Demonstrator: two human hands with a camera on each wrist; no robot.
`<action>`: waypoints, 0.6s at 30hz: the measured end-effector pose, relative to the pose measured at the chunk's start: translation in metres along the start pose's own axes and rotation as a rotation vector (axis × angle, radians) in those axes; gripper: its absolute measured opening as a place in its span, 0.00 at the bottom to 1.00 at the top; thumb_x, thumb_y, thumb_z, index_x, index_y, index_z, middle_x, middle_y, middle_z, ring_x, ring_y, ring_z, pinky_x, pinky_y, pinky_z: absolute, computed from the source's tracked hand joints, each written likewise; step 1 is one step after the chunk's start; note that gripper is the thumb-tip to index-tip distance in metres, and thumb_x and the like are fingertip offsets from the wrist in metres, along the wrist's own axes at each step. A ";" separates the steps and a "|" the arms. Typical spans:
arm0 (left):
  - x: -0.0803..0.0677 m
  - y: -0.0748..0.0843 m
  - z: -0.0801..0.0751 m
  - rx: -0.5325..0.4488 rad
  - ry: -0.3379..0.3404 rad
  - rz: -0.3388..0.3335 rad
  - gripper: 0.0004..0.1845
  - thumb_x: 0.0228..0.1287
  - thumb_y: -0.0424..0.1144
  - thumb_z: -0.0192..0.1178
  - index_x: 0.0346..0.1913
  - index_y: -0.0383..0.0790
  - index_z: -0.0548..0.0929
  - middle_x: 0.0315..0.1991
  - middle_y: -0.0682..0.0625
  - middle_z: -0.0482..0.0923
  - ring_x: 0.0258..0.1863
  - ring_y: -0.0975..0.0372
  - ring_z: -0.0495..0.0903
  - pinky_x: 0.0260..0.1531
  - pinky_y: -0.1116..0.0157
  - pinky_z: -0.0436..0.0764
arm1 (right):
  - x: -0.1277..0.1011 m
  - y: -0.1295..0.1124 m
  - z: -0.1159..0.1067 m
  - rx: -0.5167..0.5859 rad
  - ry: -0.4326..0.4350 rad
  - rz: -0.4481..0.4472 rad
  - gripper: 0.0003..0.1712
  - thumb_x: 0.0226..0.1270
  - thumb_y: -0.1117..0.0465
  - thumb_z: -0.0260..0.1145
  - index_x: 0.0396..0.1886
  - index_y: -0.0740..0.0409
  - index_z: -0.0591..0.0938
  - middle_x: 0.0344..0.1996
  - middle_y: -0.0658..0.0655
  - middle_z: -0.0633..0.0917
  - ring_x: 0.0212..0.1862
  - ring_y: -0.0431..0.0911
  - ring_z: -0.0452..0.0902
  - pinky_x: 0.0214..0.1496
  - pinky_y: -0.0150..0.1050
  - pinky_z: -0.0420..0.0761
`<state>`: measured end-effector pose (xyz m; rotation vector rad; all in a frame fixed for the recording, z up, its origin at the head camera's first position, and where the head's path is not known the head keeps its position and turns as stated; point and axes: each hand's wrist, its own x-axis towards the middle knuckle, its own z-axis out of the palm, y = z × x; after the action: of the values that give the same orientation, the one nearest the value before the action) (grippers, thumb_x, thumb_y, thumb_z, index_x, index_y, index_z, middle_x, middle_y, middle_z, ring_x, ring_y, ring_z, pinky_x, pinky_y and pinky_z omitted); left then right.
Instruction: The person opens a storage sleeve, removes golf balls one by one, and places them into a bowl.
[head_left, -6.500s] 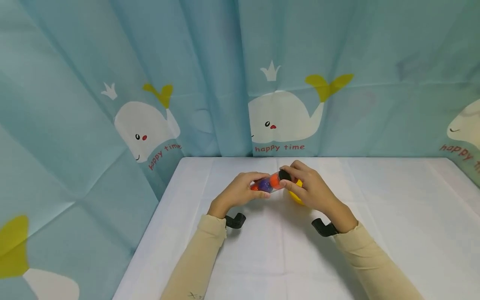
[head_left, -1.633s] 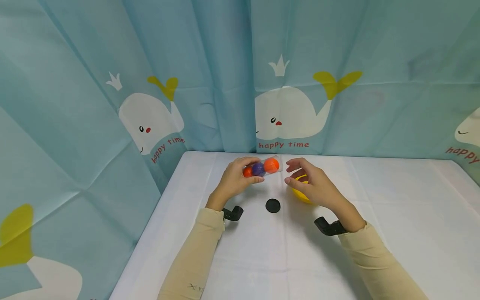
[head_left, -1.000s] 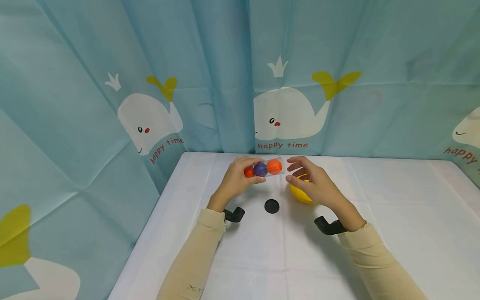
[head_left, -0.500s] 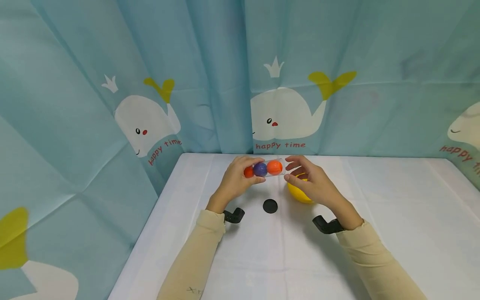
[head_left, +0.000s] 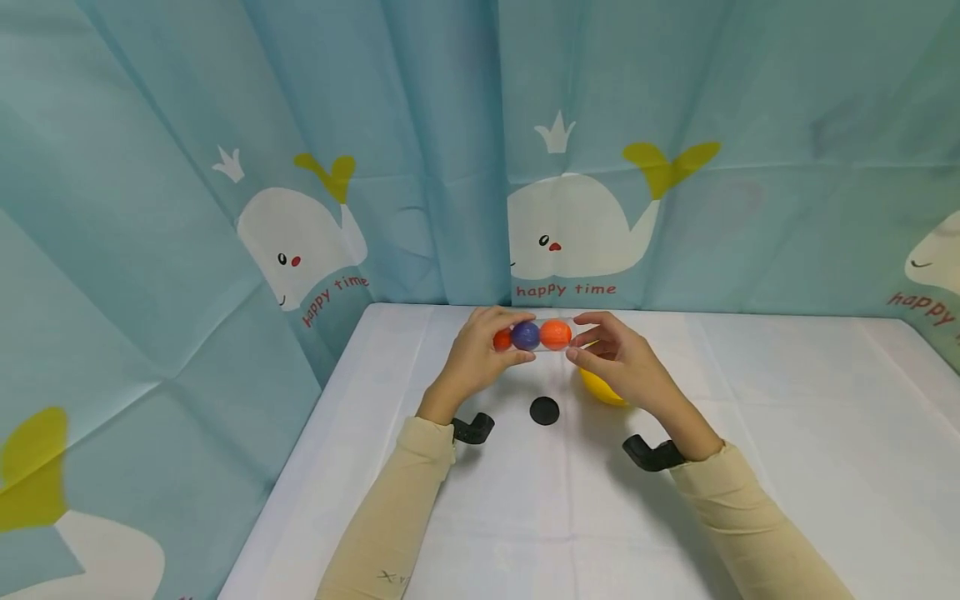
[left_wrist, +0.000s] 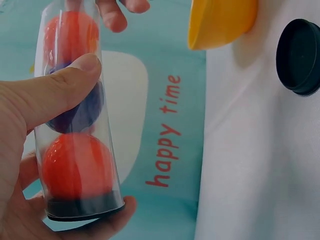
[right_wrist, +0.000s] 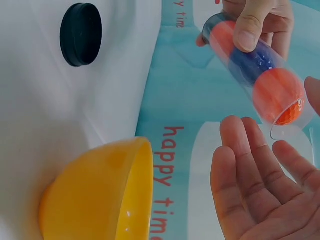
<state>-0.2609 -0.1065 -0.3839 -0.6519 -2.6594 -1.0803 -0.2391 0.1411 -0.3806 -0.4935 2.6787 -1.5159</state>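
Clear plastic forms the tube [head_left: 534, 335] that the left hand [head_left: 480, 360] grips above the far middle of the table [head_left: 787, 467], thumb and fingers curled round its left part. It lies almost level in the head view, closed end at 9 o'clock, open mouth at 3 o'clock. Three balls sit in a row inside: an orange ball [head_left: 502, 339] at the closed end, a purple ball [head_left: 526, 335] in the middle and a second orange ball [head_left: 556, 334] at the mouth. The left wrist view shows the thumb [left_wrist: 50, 95] pressed across the tube wall over the purple ball, and a black base cap closing the end nearest that camera.

At the tube's mouth, the right hand [head_left: 618, 362] is cupped, its fingers spread and lightly bent. In the right wrist view those fingers [right_wrist: 250, 165] lie just beside the rim without closing on it, and they hold nothing.

A yellow bowl [head_left: 600, 387] rests on the table at 4 o'clock from the tube, partly hidden by the right hand. A black lid [head_left: 544, 410] lies flat on the cloth at 6 o'clock from the tube, between the wrists and apart from the bowl. Blue curtain with white whales hangs behind the table.
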 end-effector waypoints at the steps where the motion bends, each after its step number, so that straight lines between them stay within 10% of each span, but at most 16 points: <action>1: 0.000 0.001 0.000 0.004 0.000 0.002 0.28 0.56 0.44 0.78 0.62 0.52 0.85 0.59 0.50 0.82 0.62 0.54 0.72 0.63 0.50 0.76 | 0.000 0.000 0.000 0.010 -0.002 -0.001 0.34 0.72 0.47 0.69 0.70 0.57 0.72 0.55 0.61 0.86 0.52 0.53 0.85 0.55 0.38 0.83; 18: 0.000 0.003 -0.003 0.055 0.029 0.045 0.28 0.56 0.41 0.78 0.62 0.51 0.85 0.56 0.49 0.80 0.59 0.54 0.71 0.56 0.53 0.80 | 0.001 0.003 0.000 0.117 -0.040 -0.006 0.31 0.72 0.57 0.69 0.69 0.63 0.72 0.52 0.65 0.87 0.49 0.53 0.86 0.49 0.24 0.82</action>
<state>-0.2595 -0.1062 -0.3801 -0.6774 -2.6265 -0.9927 -0.2412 0.1416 -0.3829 -0.5211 2.5429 -1.6349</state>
